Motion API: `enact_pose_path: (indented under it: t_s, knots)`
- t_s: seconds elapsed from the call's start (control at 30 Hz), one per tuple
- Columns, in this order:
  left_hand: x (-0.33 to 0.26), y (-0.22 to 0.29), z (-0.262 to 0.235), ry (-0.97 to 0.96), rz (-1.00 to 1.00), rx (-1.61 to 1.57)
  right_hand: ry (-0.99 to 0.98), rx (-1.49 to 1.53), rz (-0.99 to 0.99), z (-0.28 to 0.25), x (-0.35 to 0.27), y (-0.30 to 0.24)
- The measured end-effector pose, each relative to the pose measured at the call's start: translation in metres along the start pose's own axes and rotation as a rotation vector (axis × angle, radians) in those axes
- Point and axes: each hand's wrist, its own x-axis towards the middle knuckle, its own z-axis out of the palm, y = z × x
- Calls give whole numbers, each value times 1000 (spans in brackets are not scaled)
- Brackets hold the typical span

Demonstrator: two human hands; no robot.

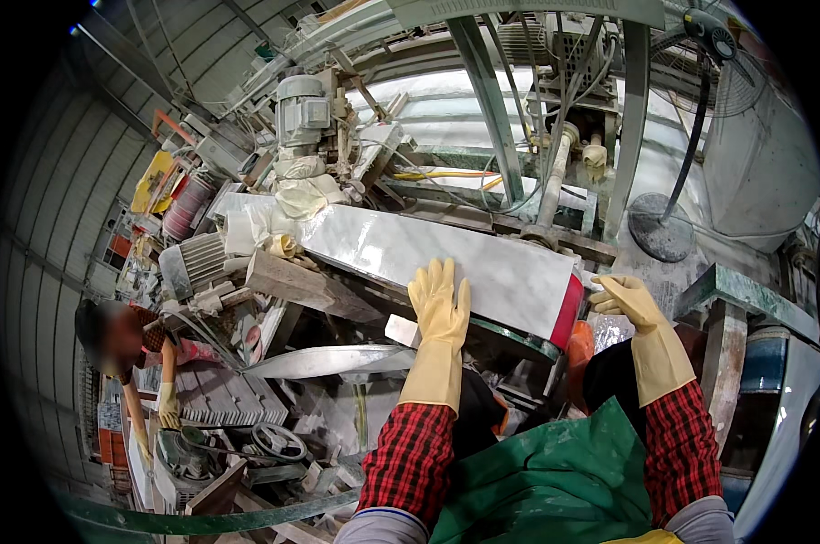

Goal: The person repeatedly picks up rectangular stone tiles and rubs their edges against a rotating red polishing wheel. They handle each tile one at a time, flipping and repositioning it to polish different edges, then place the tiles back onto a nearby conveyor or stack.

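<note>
Left hand: open, I keep it flat on the stone slab.
Right hand: open, fingers curled at the slab's near end, steadying.
Advice: I'd press evenly.

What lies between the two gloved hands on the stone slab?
In the head view, between the left hand and right hand lies bare white slab surface, ending in its red-marked end face.

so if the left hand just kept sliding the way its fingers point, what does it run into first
The left hand lies flat on the pale stone slab, fingers pointing up across it. Going straight on, it would cross the slab and probably first meet the grey metal frame post beyond its far edge, though depth there is unclear.
</note>
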Motion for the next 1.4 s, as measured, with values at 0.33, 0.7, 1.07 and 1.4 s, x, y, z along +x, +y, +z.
enact_pose_path:
  t_s: [0.33,0.7,1.07,1.4]
  knots:
    - [0,-3,1,-35,-10,13,158,-177,-43,31,-16,-12]
    - [1,-1,-1,-41,-16,0,184,-286,-52,31,-18,-11]
    - [0,0,1,5,3,-20,229,-345,-59,34,-20,-11]
    - [0,0,0,-15,-23,-17,246,-355,-54,37,-21,-12]
